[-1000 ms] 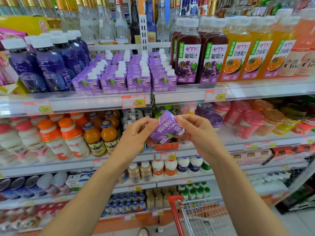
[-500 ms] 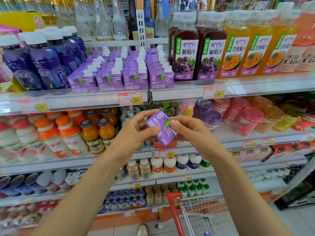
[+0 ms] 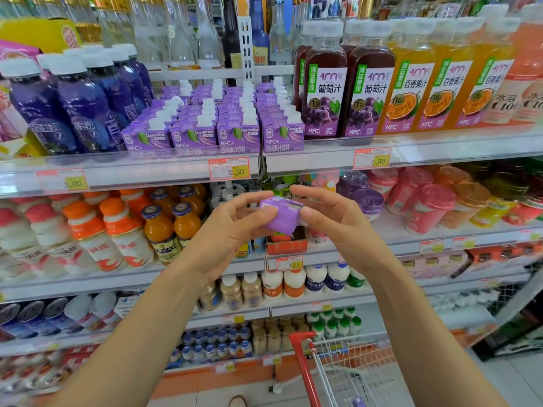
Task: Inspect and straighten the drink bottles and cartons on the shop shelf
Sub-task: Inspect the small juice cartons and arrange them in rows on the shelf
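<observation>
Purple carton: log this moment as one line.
purple carton | held by left hand and right hand | off shelf, below carton rows | phase: inspecting

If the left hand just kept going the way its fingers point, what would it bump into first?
The left hand points right, at the purple carton it already touches; beyond that is the right hand. Depth is hard to judge.

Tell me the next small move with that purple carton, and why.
Probably lift the small purple carton back up to the rows of matching purple cartons on the shelf above and set it upright, label forward. The left hand and right hand pinch it between them, tilted, in front of a lower shelf of different drinks, so it does not belong there.
</observation>
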